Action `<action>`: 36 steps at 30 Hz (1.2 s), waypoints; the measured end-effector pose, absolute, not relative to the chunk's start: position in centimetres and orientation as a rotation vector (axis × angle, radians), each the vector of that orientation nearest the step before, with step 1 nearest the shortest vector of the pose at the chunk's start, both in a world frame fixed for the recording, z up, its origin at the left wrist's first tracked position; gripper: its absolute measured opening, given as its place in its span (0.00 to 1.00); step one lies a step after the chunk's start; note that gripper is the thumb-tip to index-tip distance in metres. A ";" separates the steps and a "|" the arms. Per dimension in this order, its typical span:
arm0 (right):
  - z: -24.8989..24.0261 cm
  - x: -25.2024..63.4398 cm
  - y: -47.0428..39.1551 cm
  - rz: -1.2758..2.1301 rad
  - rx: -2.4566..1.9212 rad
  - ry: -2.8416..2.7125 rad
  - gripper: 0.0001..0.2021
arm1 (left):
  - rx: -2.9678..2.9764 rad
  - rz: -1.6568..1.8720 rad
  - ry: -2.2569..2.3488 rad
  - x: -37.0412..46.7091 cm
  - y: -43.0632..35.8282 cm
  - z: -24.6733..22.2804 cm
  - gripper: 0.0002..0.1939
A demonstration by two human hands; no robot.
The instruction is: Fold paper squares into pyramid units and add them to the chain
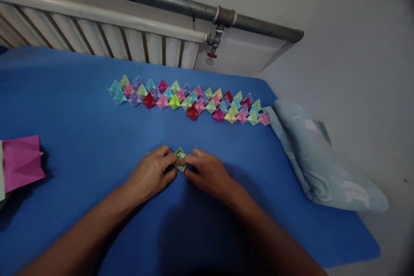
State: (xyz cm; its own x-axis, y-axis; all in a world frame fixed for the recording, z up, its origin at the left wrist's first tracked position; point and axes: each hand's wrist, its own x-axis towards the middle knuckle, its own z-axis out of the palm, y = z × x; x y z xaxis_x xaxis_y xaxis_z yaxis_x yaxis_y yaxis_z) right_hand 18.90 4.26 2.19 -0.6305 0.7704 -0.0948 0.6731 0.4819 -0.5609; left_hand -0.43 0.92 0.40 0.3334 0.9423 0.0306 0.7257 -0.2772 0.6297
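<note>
A small pale green folded paper piece [180, 153] is held between both hands above the blue surface [97, 138]. My left hand [153, 170] pinches its left side, with thumb and index finger closed on it. On its right side, my right hand [207, 170] grips it the same way, fingertips at the fold. Beyond the hands, several folded paper pieces in many colours stand in slanting rows; a red one [192, 113] sits nearest the hands at the front of the rows.
Pink paper sheets [24, 161] lie at the left edge beside a pale green one. A folded light blue blanket [310, 151] rests on the right. At the back are a white radiator [129, 36] and a metal pipe [168, 3] with a red-handled valve [211, 55].
</note>
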 end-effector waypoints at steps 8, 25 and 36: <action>2.3 18.3 4.0 0.811 -1.336 -2.569 0.05 | 2.173 0.539 1.423 -0.2 1.2 -0.1 0.04; 1.8 19.3 5.1 0.907 -1.284 -2.226 0.08 | 1.922 0.620 1.713 -0.9 1.4 1.2 0.10; 1.5 18.0 4.6 0.755 -1.460 -2.305 0.08 | 2.043 0.419 1.831 0.2 1.3 1.5 0.09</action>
